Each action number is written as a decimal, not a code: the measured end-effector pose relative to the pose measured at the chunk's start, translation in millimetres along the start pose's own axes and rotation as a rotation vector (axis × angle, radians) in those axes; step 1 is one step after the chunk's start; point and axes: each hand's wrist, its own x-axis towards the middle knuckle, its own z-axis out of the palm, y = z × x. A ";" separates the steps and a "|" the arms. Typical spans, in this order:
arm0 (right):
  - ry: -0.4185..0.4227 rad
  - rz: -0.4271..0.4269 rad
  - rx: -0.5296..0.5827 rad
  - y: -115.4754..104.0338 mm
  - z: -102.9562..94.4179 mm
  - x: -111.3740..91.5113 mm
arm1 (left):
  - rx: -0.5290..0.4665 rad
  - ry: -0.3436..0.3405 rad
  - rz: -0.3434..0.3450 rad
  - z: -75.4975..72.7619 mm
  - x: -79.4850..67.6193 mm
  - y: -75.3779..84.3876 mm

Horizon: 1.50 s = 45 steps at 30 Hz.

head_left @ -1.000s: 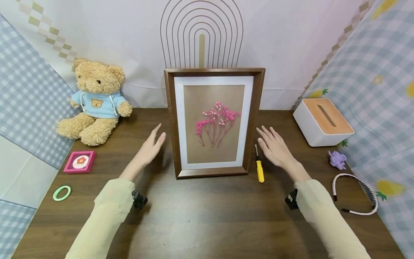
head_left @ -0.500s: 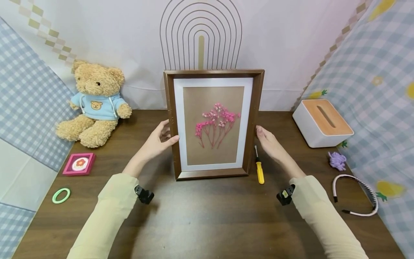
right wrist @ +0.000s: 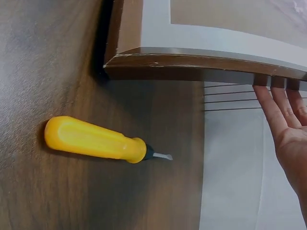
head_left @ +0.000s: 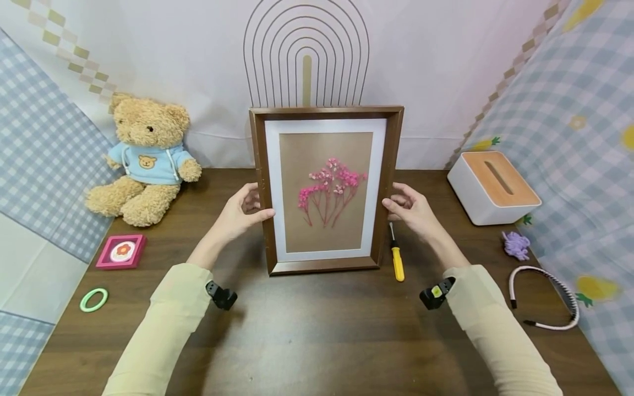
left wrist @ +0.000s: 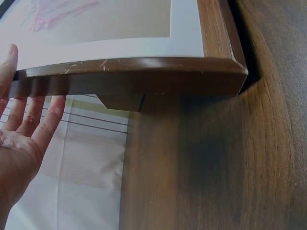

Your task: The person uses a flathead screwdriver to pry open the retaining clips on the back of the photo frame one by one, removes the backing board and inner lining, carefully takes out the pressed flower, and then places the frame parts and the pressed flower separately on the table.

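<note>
A brown wooden picture frame (head_left: 324, 265) stands upright on the table, leaning slightly back, with pink pressed flowers (head_left: 332, 184) inside a white mat. My left hand (head_left: 231, 217) grips its left side, thumb on the front and fingers at the back edge. On the opposite side my right hand (head_left: 417, 214) holds it likewise, thumb against the front. The left wrist view shows a support leg (left wrist: 119, 101) behind the frame. Below my right hand lies a yellow-handled screwdriver (right wrist: 96, 139), apart from the frame.
At the left are a teddy bear (head_left: 151, 146), a pink box (head_left: 105, 258) and a green ring (head_left: 84, 300). A tissue box (head_left: 473, 190), a purple bundle (head_left: 516, 245) and a headband (head_left: 550, 328) lie at the right. A white cloth hangs behind.
Both hands have moved inward from beside the picture frame and taken hold of its sides, the left first. The frame and screwdriver stay in place.
</note>
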 end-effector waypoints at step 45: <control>-0.477 0.030 0.634 13.9 -4.0 -6.0 | -0.074 0.247 0.553 23.8 -14.1 -14.6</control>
